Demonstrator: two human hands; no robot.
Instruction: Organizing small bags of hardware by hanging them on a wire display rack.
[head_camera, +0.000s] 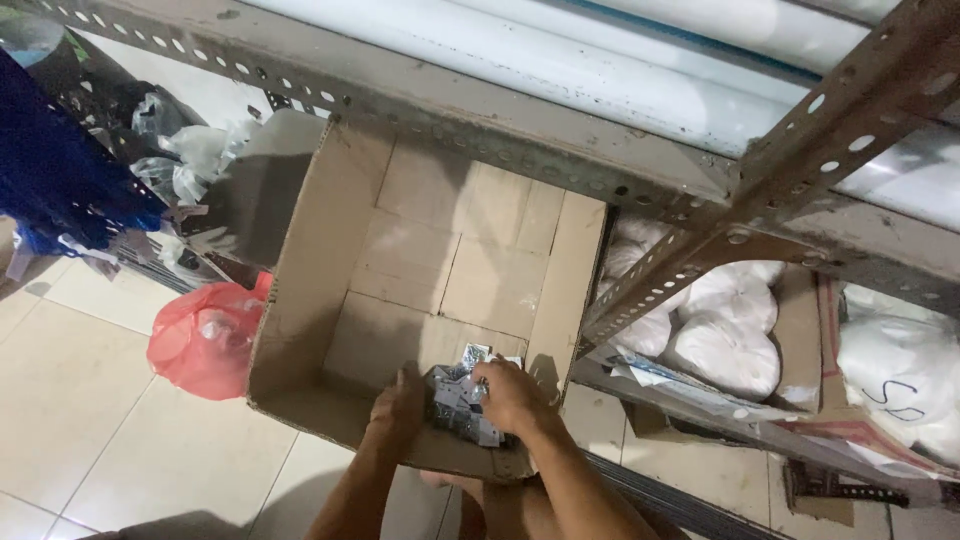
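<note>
Cardboard box (300, 300): hands (455, 400) clasp packets (462, 398).

Tiled floor (90, 400) (cardboard box (300, 300), red bag (205, 340))

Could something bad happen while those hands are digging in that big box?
Maybe. Both hands, left hand and right hand, hold a bundle of small shiny packets at the cardboard box edge, so some might slip onto the tiled floor. The metal shelf bar hangs close overhead; rising quickly could mean a bump.
</note>
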